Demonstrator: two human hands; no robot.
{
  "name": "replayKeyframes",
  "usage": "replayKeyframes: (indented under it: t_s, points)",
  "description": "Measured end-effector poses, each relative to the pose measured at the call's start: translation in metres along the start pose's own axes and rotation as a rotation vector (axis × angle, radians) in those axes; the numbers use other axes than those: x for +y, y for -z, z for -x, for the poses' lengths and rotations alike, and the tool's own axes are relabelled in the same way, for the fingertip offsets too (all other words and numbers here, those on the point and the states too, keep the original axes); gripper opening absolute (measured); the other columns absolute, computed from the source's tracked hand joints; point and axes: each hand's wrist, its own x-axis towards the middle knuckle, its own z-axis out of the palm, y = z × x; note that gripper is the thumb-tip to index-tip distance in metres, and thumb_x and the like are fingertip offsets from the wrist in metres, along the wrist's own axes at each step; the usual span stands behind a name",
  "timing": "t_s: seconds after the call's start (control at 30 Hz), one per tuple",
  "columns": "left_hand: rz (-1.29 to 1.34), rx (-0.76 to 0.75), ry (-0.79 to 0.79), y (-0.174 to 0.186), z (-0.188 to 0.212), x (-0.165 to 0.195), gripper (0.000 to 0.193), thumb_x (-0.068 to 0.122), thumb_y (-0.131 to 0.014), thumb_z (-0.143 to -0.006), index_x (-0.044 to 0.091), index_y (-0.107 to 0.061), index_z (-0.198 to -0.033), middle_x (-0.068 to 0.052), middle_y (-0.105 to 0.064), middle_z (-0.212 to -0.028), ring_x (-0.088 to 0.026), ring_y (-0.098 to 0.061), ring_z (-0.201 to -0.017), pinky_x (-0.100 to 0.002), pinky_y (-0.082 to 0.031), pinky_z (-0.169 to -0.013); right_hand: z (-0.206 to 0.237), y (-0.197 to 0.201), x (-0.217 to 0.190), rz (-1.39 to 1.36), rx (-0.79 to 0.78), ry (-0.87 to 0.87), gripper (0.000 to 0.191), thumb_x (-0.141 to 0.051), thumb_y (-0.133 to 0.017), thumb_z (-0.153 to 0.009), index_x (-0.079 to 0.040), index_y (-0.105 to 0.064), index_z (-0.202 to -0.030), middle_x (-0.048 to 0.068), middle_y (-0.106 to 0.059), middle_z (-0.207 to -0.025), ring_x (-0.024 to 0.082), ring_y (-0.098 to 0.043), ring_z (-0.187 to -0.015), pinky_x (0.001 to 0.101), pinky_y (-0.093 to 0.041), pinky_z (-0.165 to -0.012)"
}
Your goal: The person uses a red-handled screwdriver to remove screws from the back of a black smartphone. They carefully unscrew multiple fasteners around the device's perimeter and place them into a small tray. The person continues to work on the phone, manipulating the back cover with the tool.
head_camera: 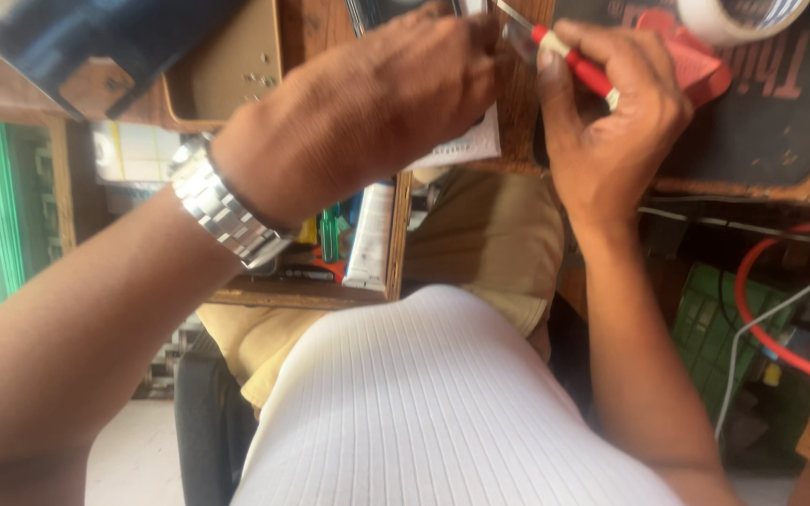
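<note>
Wooden counter (517,112) up top, open drawer (396,244) of tools below it, your lap underneath. Head view: your right hand (611,122) pinches a red-handled tool (578,64), fingers (555,66) narrow around the grip, tip aimed at a small metal part (517,36) at the counter's far side. Your left hand (396,94), with the steel watch (222,211), covers that part; I can't tell how its fingers sit. Keep the tool steady, wrists braced on the counter. Tight quarters: tape roll (738,14) and red block (686,61) right beside you, red cable (761,328) off to the right below
</note>
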Motion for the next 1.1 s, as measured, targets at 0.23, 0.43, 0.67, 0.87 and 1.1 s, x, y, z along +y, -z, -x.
replayKeyframes:
  t_s: [0.23, 0.43, 0.67, 0.87, 1.1]
  points:
    - [-0.155, 0.201, -0.027, 0.006, 0.009, 0.008, 0.007, 0.006, -0.067, -0.096, 0.007, -0.069, -0.103, -0.004, -0.070, -0.107, -0.015, -0.068, -0.100, -0.028, -0.053, -0.092, -0.001, -0.002, 0.001, -0.076, 0.001, 0.053, 0.010, -0.004, -0.070, -0.105, 0.003, -0.071, -0.112, 0.013, -0.071, -0.111, 0.025, -0.070, -0.104, 0.0337, -0.055, -0.093]
    - [-0.270, 0.101, -0.025, 0.005, 0.000, 0.006, 0.006, 0.008, -0.064, -0.098, 0.011, -0.070, -0.098, 0.001, -0.068, -0.082, -0.007, -0.064, -0.073, -0.022, -0.053, -0.063, 0.005, -0.001, 0.003, -0.011, -0.025, 0.048, 0.010, -0.007, -0.070, -0.107, 0.002, -0.070, -0.108, 0.011, -0.071, -0.103, 0.025, -0.067, -0.098, 0.0342, -0.051, -0.085]
    - [-0.489, 0.123, -0.069, -0.001, -0.004, 0.003, 0.012, 0.011, -0.064, -0.096, 0.017, -0.067, -0.086, 0.009, -0.059, -0.064, 0.000, -0.055, -0.056, -0.018, -0.044, -0.046, 0.006, -0.002, 0.010, -0.021, -0.021, 0.049, 0.010, -0.008, -0.069, -0.106, 0.002, -0.070, -0.107, 0.011, -0.071, -0.104, 0.026, -0.065, -0.100, 0.0372, -0.050, -0.088]
    - [-0.389, 0.115, -0.068, -0.003, -0.003, 0.013, 0.006, 0.015, -0.064, -0.099, 0.014, -0.070, -0.097, 0.005, -0.062, -0.074, -0.006, -0.060, -0.069, -0.024, -0.047, -0.055, 0.007, -0.003, 0.009, -0.020, -0.040, 0.068, 0.008, -0.005, -0.069, -0.106, 0.003, -0.069, -0.108, 0.011, -0.072, -0.106, 0.026, -0.066, -0.103, 0.0363, -0.050, -0.087]
    - [-0.193, 0.199, 0.011, -0.019, -0.006, 0.022, 0.020, 0.018, -0.066, -0.092, 0.006, -0.070, -0.108, -0.013, -0.064, -0.112, -0.023, -0.067, -0.090, -0.032, -0.055, -0.068, 0.005, -0.003, 0.006, -0.016, -0.026, 0.045, 0.008, -0.004, -0.071, -0.105, 0.003, -0.070, -0.109, 0.012, -0.070, -0.106, 0.026, -0.067, -0.101, 0.0343, -0.052, -0.083]
